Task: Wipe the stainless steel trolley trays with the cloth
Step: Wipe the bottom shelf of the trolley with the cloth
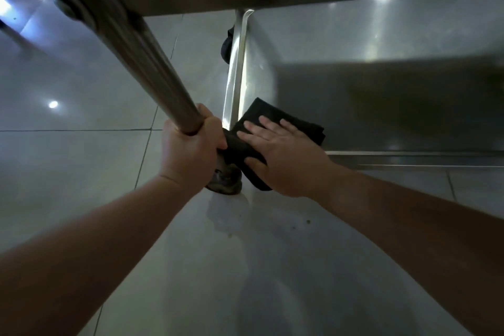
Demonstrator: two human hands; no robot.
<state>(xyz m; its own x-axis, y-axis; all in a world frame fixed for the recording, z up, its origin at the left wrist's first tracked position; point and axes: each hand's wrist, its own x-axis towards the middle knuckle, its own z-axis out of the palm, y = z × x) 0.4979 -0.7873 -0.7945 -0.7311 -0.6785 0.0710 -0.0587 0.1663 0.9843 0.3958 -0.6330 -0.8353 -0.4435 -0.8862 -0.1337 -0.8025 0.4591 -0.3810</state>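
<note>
Pressing cloth (275, 120) onto bottom tray (368, 84)

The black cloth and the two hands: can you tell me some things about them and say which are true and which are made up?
1. The right hand lies flat on the black cloth with straight fingers. True.
2. The left hand is resting open on the floor. False: it grips the trolley's metal post.
3. The cloth sits at the near left corner of the lower tray. True.
4. The cloth is white. False: it is black.
5. A trolley wheel shows below the left hand. True.
</note>
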